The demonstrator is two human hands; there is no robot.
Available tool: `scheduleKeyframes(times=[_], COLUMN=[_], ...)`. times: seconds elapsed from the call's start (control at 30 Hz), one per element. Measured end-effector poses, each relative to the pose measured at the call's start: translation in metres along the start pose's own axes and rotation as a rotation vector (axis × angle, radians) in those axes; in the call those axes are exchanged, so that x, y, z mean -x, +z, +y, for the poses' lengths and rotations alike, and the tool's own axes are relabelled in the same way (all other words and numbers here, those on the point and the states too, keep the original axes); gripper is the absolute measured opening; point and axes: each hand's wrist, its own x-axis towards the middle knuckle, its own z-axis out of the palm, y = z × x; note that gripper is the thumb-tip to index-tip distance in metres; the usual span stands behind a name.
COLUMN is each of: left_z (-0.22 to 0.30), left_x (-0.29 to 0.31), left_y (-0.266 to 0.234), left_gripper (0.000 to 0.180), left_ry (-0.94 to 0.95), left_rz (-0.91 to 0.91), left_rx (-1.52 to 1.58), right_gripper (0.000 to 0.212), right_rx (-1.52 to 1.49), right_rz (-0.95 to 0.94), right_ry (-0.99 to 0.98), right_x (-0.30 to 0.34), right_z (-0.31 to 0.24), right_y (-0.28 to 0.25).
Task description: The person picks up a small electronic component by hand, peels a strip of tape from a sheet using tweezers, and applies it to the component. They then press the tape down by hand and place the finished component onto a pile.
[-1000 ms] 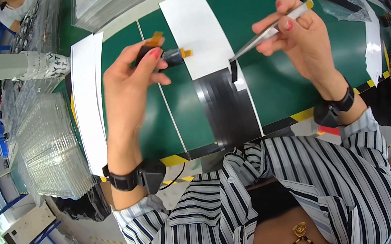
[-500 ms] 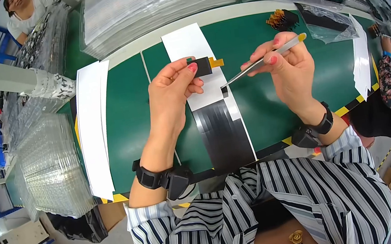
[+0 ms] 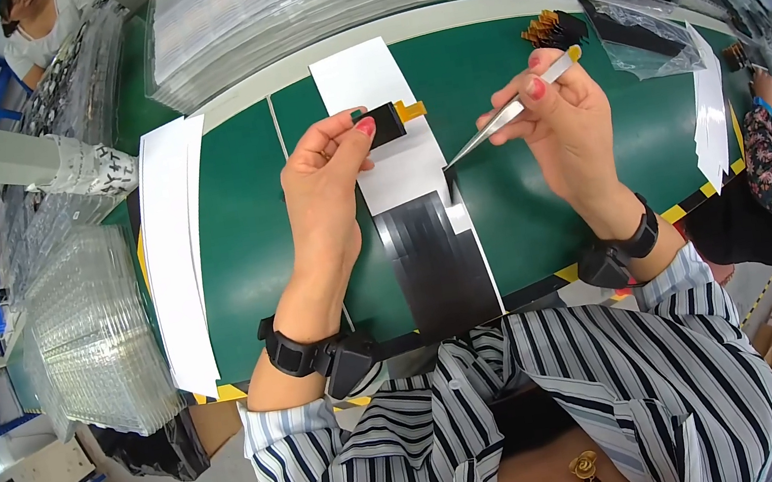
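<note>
Between its thumb and fingers, my left hand (image 3: 324,172) pinches a small black display panel (image 3: 385,124) with an orange flex tail (image 3: 410,111) sticking out to the right. My right hand (image 3: 567,129) grips metal tweezers (image 3: 494,125) like a pen, tips pointing down and left. At the tips hangs a small black sticker piece (image 3: 453,183), seen nearly edge-on over the right edge of a white backing sheet (image 3: 401,174). Rows of black strips (image 3: 439,263) cover the sheet's near part, with a bare white patch at their upper right.
The sheet lies on a green table mat (image 3: 248,222). White paper strips (image 3: 180,262) lie at the left, others (image 3: 709,108) at the right. Several orange-tailed parts (image 3: 554,29) sit at the back right. Clear trays (image 3: 302,14) are stacked behind. Other people are at both sides.
The black piece at the tweezers' tips has turned from lying flat on the sheet to standing edge-on. My left hand and the panel have shifted slightly left and up, the panel tilting.
</note>
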Motion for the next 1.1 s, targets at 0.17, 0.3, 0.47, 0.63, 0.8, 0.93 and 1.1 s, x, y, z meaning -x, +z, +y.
scheduleKeyframes(times=[0.17, 0.3, 0.47, 0.63, 0.8, 0.93, 1.1], left_z=[-0.002, -0.002, -0.001, -0.002, -0.001, -0.001, -0.001], left_x=[0.005, 0.008, 0.009, 0.010, 0.009, 0.007, 0.009], left_y=[0.007, 0.010, 0.010, 0.010, 0.008, 0.007, 0.009], left_gripper=[0.016, 0.017, 0.017, 0.017, 0.016, 0.015, 0.014], left_ry=[-0.001, -0.021, -0.044, -0.055, -0.053, -0.046, -0.051], left_rz=[-0.026, -0.053, -0.068, -0.083, -0.081, -0.045, -0.048], left_rx=[-0.011, -0.005, 0.002, 0.002, -0.008, 0.015, 0.044], right_gripper=[0.010, 0.009, 0.010, 0.011, 0.010, 0.010, 0.009], right_rx=[0.102, 0.146, 0.140, 0.150, 0.114, 0.028, 0.086], right_rz=[0.086, 0.130, 0.146, 0.172, 0.157, 0.085, 0.123], right_ry=[-0.038, -0.050, -0.042, -0.054, -0.040, -0.015, 0.061], right_x=[-0.003, -0.006, -0.008, -0.009, -0.009, -0.005, -0.005], right_z=[0.005, 0.008, 0.008, 0.011, 0.007, 0.001, 0.007], right_y=[-0.001, -0.004, -0.004, -0.005, -0.004, 0.000, -0.002])
